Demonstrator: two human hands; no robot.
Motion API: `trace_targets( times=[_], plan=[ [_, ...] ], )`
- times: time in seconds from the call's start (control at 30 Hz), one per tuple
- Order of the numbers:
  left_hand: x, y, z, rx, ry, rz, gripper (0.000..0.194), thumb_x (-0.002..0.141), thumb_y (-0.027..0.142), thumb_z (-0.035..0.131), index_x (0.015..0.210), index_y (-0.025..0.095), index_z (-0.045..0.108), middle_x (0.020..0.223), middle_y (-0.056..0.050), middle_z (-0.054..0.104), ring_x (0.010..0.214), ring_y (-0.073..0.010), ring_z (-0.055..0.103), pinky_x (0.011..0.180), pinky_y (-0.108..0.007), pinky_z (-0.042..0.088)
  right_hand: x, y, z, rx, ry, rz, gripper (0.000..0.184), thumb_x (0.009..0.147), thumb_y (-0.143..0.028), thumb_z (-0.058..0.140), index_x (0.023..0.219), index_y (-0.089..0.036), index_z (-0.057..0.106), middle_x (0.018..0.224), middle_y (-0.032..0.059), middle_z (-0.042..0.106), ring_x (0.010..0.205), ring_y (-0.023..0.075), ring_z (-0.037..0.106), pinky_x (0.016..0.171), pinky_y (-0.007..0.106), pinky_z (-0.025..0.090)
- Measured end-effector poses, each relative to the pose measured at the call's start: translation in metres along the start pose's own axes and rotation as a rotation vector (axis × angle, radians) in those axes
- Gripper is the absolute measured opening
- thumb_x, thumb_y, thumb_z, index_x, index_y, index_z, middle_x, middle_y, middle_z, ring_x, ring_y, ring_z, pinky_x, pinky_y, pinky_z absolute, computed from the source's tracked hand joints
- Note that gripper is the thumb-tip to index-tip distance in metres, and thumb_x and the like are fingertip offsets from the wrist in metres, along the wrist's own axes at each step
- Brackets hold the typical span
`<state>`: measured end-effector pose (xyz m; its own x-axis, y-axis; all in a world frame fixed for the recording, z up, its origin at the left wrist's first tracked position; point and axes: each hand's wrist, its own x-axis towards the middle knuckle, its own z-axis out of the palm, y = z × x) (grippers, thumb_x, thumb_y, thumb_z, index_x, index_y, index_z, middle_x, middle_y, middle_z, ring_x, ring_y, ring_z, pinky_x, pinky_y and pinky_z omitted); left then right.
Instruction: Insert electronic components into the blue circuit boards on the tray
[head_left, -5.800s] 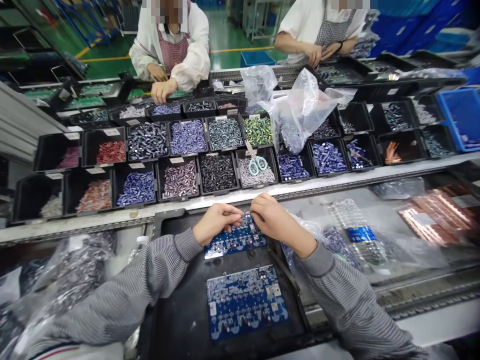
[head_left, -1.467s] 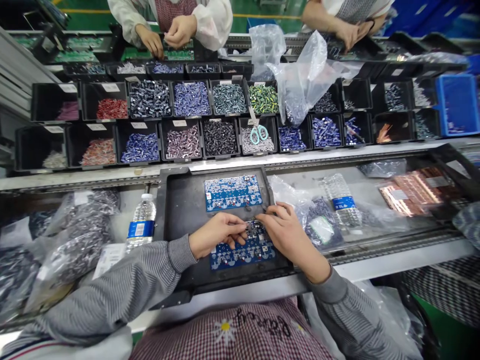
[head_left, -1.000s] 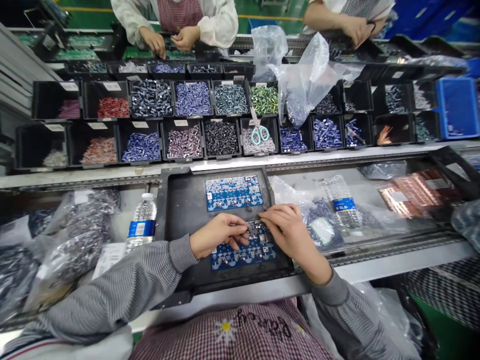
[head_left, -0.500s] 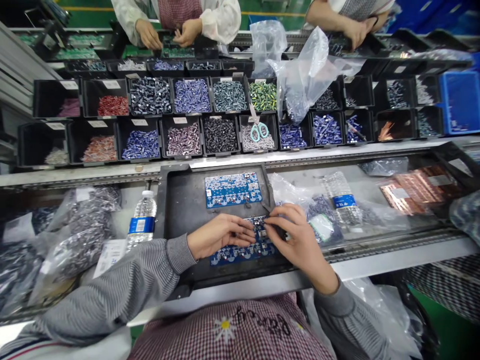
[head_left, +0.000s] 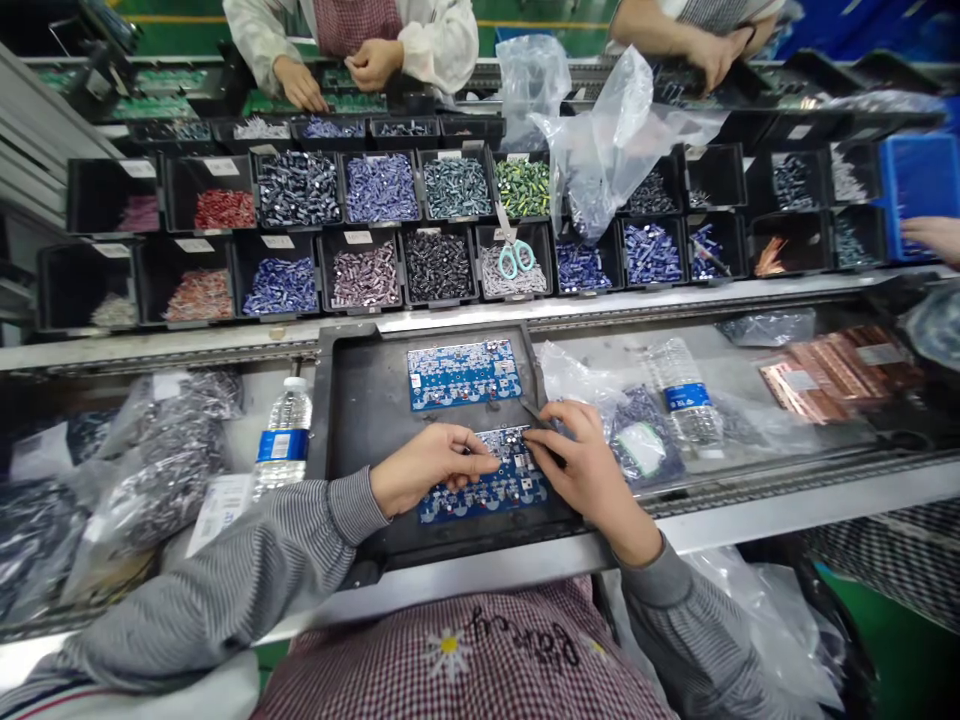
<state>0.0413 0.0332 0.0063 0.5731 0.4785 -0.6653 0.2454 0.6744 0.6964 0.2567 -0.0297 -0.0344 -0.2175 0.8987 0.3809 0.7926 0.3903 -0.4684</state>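
Over the lower blue circuit board, my left hand has its thumb and fingers drawn together; anything in the pinch is too small or hidden to name. My right hand is closed at the board's upper right corner, its fingertips on or just above small parts there. Whatever those fingers hold is hidden. A dark pointed piece shows beside the right index finger; I cannot tell whether the hand touches it. Another blue circuit board lies farther back in the black tray.
Two rows of black bins with small components stand behind the tray, scissors on one. Water bottles and bagged parts flank the tray. Co-workers' hands are across the line; another person's hand is at the blue bin.
My left fingers have gone from stretched out to pinched together, a little to the left. My right hand has shifted slightly left. Another person's hand has appeared at the blue bin.
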Motion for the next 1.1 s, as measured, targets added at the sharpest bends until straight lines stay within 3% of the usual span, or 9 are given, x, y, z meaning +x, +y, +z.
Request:
trace_targets(
  times=[0.2, 0.37, 0.6, 0.7, 0.83, 0.97, 1.1],
  plan=[
    [-0.009, -0.003, -0.009, -0.182, -0.068, -0.049, 0.025, 0.071, 0.02, 0.074, 0.091, 0.007, 0.064, 0.08, -0.009, 0.069, 0.072, -0.0135, 0.065, 0.067, -0.023, 0.049, 0.005, -0.028, -0.005, 0.082, 0.079, 0.029, 0.02, 0.083, -0.017, 0.059, 0.101, -0.026, 0.066, 0.097, 0.0054, 0.061, 0.101, 0.0228, 0.051, 0.09, 0.046, 0.045],
    [-0.024, -0.006, -0.02, -0.201, -0.08, 0.015, 0.023, 0.075, 0.016, 0.07, 0.096, 0.009, 0.064, 0.079, -0.007, 0.069, 0.072, -0.0122, 0.064, 0.064, -0.022, 0.047, 0.021, -0.068, 0.003, 0.256, -0.043, -0.01, 0.018, 0.086, -0.016, 0.056, 0.1, -0.024, 0.064, 0.088, 0.0038, 0.065, 0.089, 0.0195, 0.057, 0.083, 0.042, 0.049],
    [-0.039, -0.014, -0.05, -0.255, -0.065, 0.067, 0.012, 0.078, 0.013, 0.065, 0.087, 0.007, 0.069, 0.088, -0.01, 0.069, 0.082, -0.0136, 0.064, 0.085, -0.027, 0.046, 0.031, -0.094, 0.027, 0.352, -0.165, -0.025, 0.015, 0.088, -0.014, 0.051, 0.094, -0.022, 0.062, 0.087, 0.0046, 0.066, 0.086, 0.0187, 0.058, 0.08, 0.039, 0.049],
    [-0.042, -0.016, -0.057, -0.247, -0.048, 0.074, 0.012, 0.083, 0.012, 0.059, 0.088, 0.006, 0.069, 0.085, -0.01, 0.069, 0.08, -0.0133, 0.063, 0.083, -0.028, 0.046, 0.032, -0.093, 0.028, 0.33, -0.18, -0.024, 0.015, 0.088, -0.014, 0.052, 0.094, -0.021, 0.063, 0.089, 0.0043, 0.066, 0.088, 0.0181, 0.057, 0.081, 0.038, 0.049],
    [-0.045, -0.013, -0.064, -0.171, 0.059, 0.18, 0.018, 0.085, 0.011, 0.053, 0.097, 0.006, 0.065, 0.081, -0.008, 0.066, 0.072, -0.0118, 0.062, 0.071, -0.025, 0.046, 0.028, -0.079, 0.018, 0.148, -0.082, 0.072, 0.013, 0.087, -0.017, 0.054, 0.094, -0.021, 0.064, 0.087, 0.0043, 0.066, 0.086, 0.0194, 0.057, 0.08, 0.039, 0.047],
    [-0.044, -0.011, -0.062, 0.068, 0.127, 0.202, 0.02, 0.081, 0.017, 0.061, 0.099, 0.008, 0.065, 0.06, 0.0, 0.057, 0.053, -0.0082, 0.049, 0.05, -0.02, 0.034, 0.022, -0.07, 0.02, 0.0, -0.194, 0.093, 0.012, 0.086, -0.023, 0.057, 0.093, -0.021, 0.067, 0.086, 0.0055, 0.066, 0.085, 0.022, 0.056, 0.077, 0.041, 0.046],
    [-0.036, -0.015, -0.051, 0.181, 0.074, 0.18, 0.02, 0.08, 0.024, 0.062, 0.092, 0.009, 0.067, 0.058, 0.0, 0.057, 0.05, -0.0083, 0.045, 0.047, -0.02, 0.032, 0.02, -0.07, 0.031, 0.017, -0.24, 0.089, 0.01, 0.085, -0.02, 0.058, 0.088, -0.021, 0.068, 0.084, 0.0052, 0.066, 0.083, 0.0213, 0.056, 0.076, 0.039, 0.044]
  ],
)
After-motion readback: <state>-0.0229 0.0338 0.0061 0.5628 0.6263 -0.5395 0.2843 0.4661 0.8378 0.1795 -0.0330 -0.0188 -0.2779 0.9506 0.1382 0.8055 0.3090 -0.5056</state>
